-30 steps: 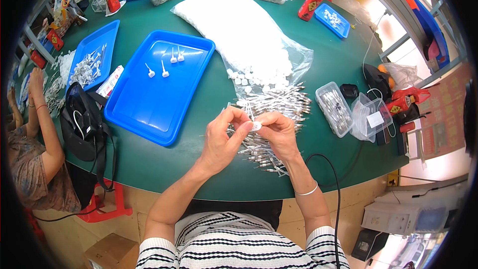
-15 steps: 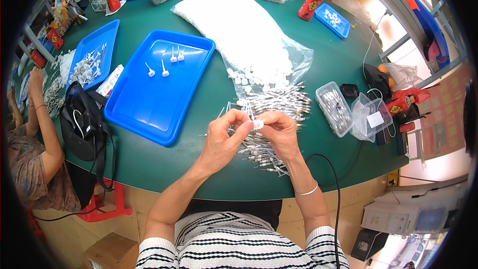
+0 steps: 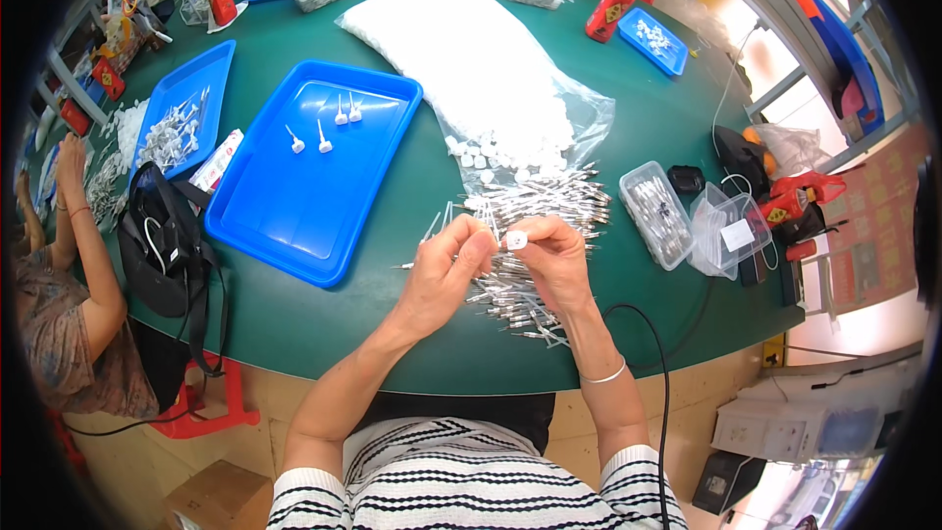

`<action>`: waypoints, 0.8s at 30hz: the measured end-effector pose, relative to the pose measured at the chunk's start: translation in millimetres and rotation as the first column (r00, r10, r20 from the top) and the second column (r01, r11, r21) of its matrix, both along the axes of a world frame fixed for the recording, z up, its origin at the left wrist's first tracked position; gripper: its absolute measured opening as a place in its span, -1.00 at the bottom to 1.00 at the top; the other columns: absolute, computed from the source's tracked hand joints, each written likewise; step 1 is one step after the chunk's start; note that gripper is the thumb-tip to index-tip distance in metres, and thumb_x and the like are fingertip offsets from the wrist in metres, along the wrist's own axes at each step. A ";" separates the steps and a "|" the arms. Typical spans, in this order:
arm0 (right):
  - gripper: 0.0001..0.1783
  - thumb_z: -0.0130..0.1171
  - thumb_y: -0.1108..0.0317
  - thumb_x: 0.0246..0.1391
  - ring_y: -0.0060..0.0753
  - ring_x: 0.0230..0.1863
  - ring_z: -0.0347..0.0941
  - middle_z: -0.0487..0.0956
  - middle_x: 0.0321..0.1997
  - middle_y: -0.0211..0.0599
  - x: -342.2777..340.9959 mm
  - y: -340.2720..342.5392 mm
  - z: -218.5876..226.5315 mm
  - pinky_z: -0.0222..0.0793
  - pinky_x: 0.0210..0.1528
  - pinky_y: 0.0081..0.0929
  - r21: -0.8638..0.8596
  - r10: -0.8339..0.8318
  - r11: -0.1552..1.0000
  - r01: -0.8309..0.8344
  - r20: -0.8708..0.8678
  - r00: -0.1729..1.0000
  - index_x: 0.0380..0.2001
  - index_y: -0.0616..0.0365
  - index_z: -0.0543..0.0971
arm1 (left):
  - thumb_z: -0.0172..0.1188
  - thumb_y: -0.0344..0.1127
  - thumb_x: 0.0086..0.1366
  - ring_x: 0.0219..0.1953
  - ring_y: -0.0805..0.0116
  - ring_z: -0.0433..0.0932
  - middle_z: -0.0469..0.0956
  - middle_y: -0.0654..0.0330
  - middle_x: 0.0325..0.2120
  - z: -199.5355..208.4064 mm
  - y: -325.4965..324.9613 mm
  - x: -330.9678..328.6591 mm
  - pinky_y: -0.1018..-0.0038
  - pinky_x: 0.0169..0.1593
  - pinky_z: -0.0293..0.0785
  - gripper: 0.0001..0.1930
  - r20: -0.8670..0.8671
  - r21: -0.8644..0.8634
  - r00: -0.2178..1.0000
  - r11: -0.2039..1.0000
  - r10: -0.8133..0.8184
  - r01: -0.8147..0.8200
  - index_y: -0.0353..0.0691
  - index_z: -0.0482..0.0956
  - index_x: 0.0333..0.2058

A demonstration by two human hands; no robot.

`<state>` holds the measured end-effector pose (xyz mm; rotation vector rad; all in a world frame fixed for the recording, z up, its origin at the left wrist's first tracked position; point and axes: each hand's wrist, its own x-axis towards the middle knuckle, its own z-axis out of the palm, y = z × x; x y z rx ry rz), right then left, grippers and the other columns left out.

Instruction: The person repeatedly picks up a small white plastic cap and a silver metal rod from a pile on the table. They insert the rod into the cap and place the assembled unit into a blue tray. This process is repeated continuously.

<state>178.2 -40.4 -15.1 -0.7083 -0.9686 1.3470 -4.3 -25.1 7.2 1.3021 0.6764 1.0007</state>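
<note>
On the bench (image 3: 294,334), one white bag (image 3: 471,49) lies beyond the right grip (image 3: 554,265), one near tray (image 3: 285,206) left of the left grip (image 3: 444,270), uncountable rods (image 3: 561,200) beneath. The left curls tight, contents hidden; four pins (image 3: 325,145) sit in the tray. The right pinches one cap (image 3: 516,239), seemingly mid-fitting; the next move calls for steady alignment.

One head-worn fisheye view, downward over the nearby table (image 3: 285,334)

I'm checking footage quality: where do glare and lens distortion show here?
Head view: the bag of white pieces looks washed out, nearly featureless; the near edge of the green table bows, and black fills the corners; the white piece at the right hand shows little detail.
</note>
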 end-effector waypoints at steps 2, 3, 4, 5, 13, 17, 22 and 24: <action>-0.82 0.23 0.69 -0.02 -0.48 -0.22 0.52 0.60 -0.28 -0.26 1.0 0.3 -0.5 0.45 -0.11 -0.53 0.011 0.025 1.000 -0.025 0.016 1.000 -0.35 0.20 0.59 | -0.04 -0.23 0.44 -0.42 0.61 0.35 0.42 0.33 -0.48 1.2 -0.6 0.1 0.64 -0.30 0.30 -0.77 -0.011 0.009 0.998 0.998 -0.061 0.061 -0.27 0.44 -0.32; -0.81 0.24 0.69 -0.03 -0.50 -0.21 0.52 0.61 -0.26 -0.28 1.3 0.4 -0.7 0.46 -0.11 -0.53 0.016 0.038 0.999 -0.039 0.024 0.999 -0.34 0.20 0.60 | -0.03 -0.24 0.44 -0.42 0.61 0.35 0.42 0.33 -0.48 1.3 -0.8 0.9 0.64 -0.30 0.31 -0.78 0.008 -0.004 0.997 0.997 -0.071 0.071 -0.27 0.43 -0.31; -0.82 0.25 0.69 -0.03 -0.50 -0.21 0.52 0.61 -0.26 -0.28 1.3 0.5 -0.8 0.46 -0.11 -0.53 0.023 0.036 0.999 -0.037 0.026 0.999 -0.34 0.20 0.60 | -0.03 -0.24 0.44 -0.42 0.61 0.35 0.42 0.33 -0.48 1.6 -1.0 2.3 0.64 -0.30 0.31 -0.79 0.027 -0.018 0.996 0.997 -0.080 0.081 -0.27 0.43 -0.30; -0.82 0.25 0.68 -0.03 -0.49 -0.21 0.52 0.61 -0.26 -0.28 1.2 0.7 -0.7 0.46 -0.11 -0.53 0.029 0.034 0.999 -0.035 0.028 0.999 -0.35 0.20 0.60 | -0.02 -0.24 0.43 -0.42 0.61 0.35 0.42 0.33 -0.48 1.8 -1.1 3.0 0.64 -0.30 0.31 -0.79 0.046 -0.031 0.995 0.995 -0.090 0.091 -0.27 0.43 -0.29; -0.84 0.27 0.65 -0.03 -0.48 -0.20 0.53 0.61 -0.26 -0.28 0.6 1.9 -4.3 0.47 -0.11 -0.51 0.032 0.064 0.997 -0.064 -0.003 0.998 -0.35 0.20 0.60 | -0.03 -0.26 0.43 -0.43 0.61 0.35 0.42 0.33 -0.49 2.9 -1.2 1.8 0.63 -0.30 0.31 -0.81 0.140 -0.086 0.985 0.990 -0.099 0.112 -0.26 0.43 -0.27; -0.83 0.27 0.66 -0.03 -0.48 -0.19 0.52 0.60 -0.26 -0.28 2.0 0.9 -7.2 0.46 -0.10 -0.51 0.019 0.068 0.998 -0.067 -0.022 0.997 -0.35 0.20 0.60 | -0.07 -0.20 0.45 -0.43 0.61 0.35 0.43 0.33 -0.51 -0.6 2.2 1.0 0.63 -0.31 0.31 -0.75 0.062 -0.021 0.996 0.997 -0.070 0.072 -0.26 0.44 -0.28; -0.83 0.25 0.68 -0.03 -0.48 -0.21 0.51 0.59 -0.26 -0.27 -0.6 0.6 -4.5 0.45 -0.12 -0.52 0.019 0.076 0.997 -0.075 -0.011 0.997 -0.35 0.21 0.60 | -0.05 -0.18 0.44 -0.44 0.62 0.35 0.44 0.34 -0.50 1.5 -0.6 1.8 0.64 -0.32 0.30 -0.74 0.048 -0.087 0.997 0.994 -0.065 0.069 -0.25 0.47 -0.28; -0.83 0.23 0.69 -0.03 -0.47 -0.23 0.50 0.58 -0.27 -0.27 -5.6 3.0 -2.1 0.45 -0.13 -0.52 0.002 0.078 0.997 -0.078 -0.006 0.997 -0.35 0.21 0.60 | 0.01 -0.20 0.42 -0.44 0.63 0.35 0.43 0.36 -0.48 3.0 -0.4 -0.7 0.65 -0.32 0.29 -0.78 0.075 -0.128 0.995 0.989 -0.064 0.073 -0.25 0.47 -0.28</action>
